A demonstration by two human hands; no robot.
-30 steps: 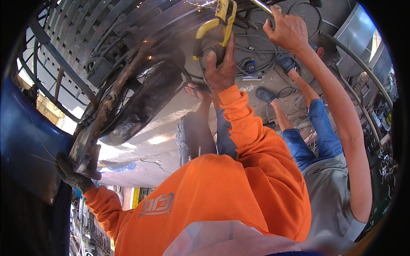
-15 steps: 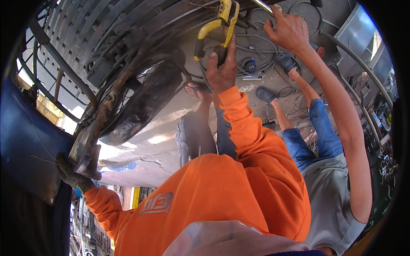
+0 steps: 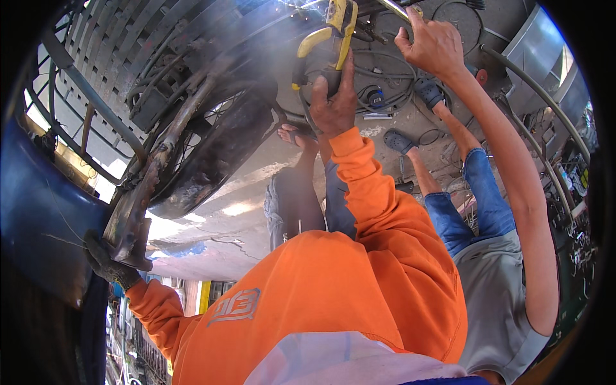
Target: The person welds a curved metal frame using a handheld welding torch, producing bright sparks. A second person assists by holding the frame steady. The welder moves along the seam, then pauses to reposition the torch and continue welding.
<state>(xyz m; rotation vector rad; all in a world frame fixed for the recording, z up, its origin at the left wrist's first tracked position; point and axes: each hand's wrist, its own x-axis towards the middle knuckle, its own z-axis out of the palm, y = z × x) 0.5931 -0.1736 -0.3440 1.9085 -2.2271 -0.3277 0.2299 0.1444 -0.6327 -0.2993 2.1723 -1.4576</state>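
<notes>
1. nearest: orange sweatshirt (image 3: 321, 289) on the wearer, filling the lower middle.
2. left hand (image 3: 110, 262), dark glove, partly curled against the lower end of the scorched brown pipe (image 3: 157, 163). touching it; can't tell how tight (the pipe end hides part of the fingers).
3. the pipe slants from that glove up and right, alongside a spoked wheel with a dark tire (image 3: 221, 154). dark blue panel (image 3: 45, 192) sits just left of the glove.
4. right hand (image 3: 333, 106), bare, wrapped around the black handle of the yellow-and-black tool (image 3: 324, 45); index finger lies straight along it. tool is at top center, its head up by the frame edge.
5. blue-white glare and sparks (image 3: 308, 8) beside the tool head, haze drifting left of it.
6. co-worker on the right, grey shirt (image 3: 491, 295), denim shorts; their hand (image 3: 436, 48) is closed on a shiny rod (image 3: 393, 9).
7. farther: coiled cable (image 3: 394, 67) on the floor; slatted grey metalwork (image 3: 122, 45) upper left.
</notes>
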